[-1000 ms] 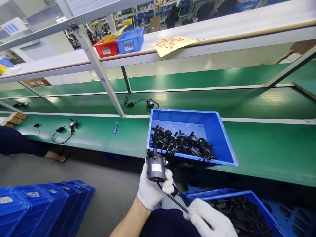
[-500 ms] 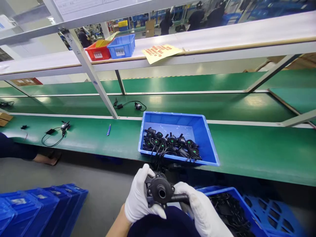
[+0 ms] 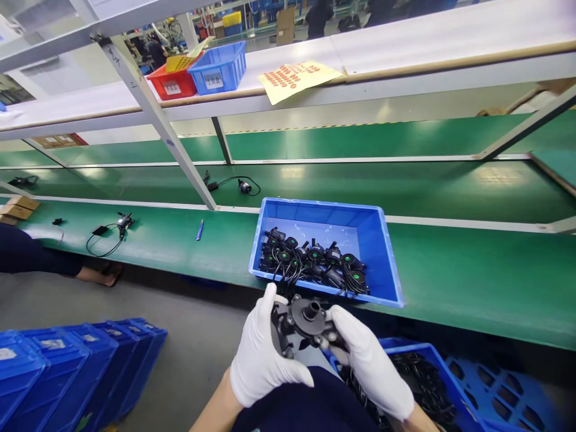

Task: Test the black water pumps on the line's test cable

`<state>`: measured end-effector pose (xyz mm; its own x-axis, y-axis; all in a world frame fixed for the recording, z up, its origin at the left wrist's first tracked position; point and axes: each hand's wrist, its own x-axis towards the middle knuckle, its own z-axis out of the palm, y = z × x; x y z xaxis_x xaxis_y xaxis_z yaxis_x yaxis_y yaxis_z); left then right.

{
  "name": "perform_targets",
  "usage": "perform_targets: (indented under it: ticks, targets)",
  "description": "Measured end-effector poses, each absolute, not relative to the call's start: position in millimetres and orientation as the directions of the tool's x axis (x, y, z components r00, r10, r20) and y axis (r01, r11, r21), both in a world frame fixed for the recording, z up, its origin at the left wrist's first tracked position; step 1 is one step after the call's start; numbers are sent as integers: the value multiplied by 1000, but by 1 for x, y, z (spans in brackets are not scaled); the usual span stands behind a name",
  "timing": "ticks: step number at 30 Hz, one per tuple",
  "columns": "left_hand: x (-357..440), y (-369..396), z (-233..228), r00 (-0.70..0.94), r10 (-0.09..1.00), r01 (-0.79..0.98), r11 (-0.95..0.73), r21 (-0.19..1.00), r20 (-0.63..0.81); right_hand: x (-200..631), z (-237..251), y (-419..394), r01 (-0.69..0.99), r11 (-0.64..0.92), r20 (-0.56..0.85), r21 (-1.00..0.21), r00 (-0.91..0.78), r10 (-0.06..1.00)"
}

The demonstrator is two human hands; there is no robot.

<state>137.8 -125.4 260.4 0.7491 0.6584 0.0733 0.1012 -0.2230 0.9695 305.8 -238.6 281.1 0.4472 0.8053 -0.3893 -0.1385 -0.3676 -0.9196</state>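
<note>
In front of my body I hold a black pump [image 3: 310, 318] with a round housing and a short nozzle that points up. My left hand [image 3: 265, 357], in a white glove, grips the dark body on its left side, the thumb sticking out below. On the other side my right hand [image 3: 371, 363], gloved too, closes its fingers on the pump's right part. Whether the pump's parts are joined or apart I cannot tell. Just beyond, a blue bin [image 3: 393, 264] on the bench holds several black pumps [image 3: 315, 258] with coiled cables.
The green bench [image 3: 450, 270] carries a blue pen-like tool [image 3: 200, 230] and a cabled pump [image 3: 123, 222]. Below right stands a blue crate [image 3: 432, 354] of black cabled parts; stacked blue crates [image 3: 81, 366] stand at left. A person's arm [image 3: 96, 276] shows at the left.
The pump has been tilted, so its nozzle now points up rather than towards me. My right hand has moved up, and my left thumb has come away from the housing.
</note>
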Motion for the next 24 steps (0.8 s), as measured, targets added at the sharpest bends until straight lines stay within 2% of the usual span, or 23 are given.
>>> perform_targets:
  ticks: [2, 3, 4, 6, 8, 10, 12, 15, 17, 19, 21, 23, 24]
  targets:
    - [140, -126, 272, 745, 667, 154, -154, 976, -12, 306, 286, -234, -295, -409, -501, -863, 399, 768]
    - [142, -126, 276, 738, 672, 175, -99, 980, -64, 304, 290, -232, -305, -413, -508, -858, 388, 769]
    - [144, -125, 278, 732, 670, 178, -16, 984, -121, 303, 294, -230, -294, -408, -497, -865, 380, 781]
    - [149, -124, 275, 716, 650, 105, 258, 960, -253, 299, 303, -229, -282, -381, -464, -880, 346, 815]
    - [153, -124, 267, 735, 559, -37, 600, 799, -385, 297, 311, -231, -339, -376, -478, -863, 306, 823]
    - [154, -124, 258, 794, 421, -157, 838, 522, -438, 294, 317, -236, -390, -382, -508, -838, 302, 807]
    - [153, -125, 255, 848, 332, -219, 930, 297, -414, 292, 324, -241, -371, -400, -515, -838, 294, 805]
    - [149, -127, 257, 863, 351, -308, 936, 171, -363, 287, 333, -247, -281, -418, -485, -864, 245, 839]
    - [148, -126, 257, 869, 349, -310, 937, 164, -351, 284, 336, -249, -242, -425, -476, -872, 219, 852]
    - [148, -126, 255, 872, 342, -278, 935, 222, -349, 280, 335, -249, -182, -431, -465, -884, 239, 853]
    - [147, -127, 254, 835, 419, -251, 867, 431, -356, 275, 328, -245, -101, -416, -426, -904, 300, 853]
    - [143, -131, 259, 769, 543, -217, 719, 660, -338, 268, 318, -238, -29, -401, -383, -916, 366, 849]
    - [139, -133, 265, 737, 594, -204, 649, 733, -322, 264, 313, -234, -5, -403, -373, -915, 389, 843]
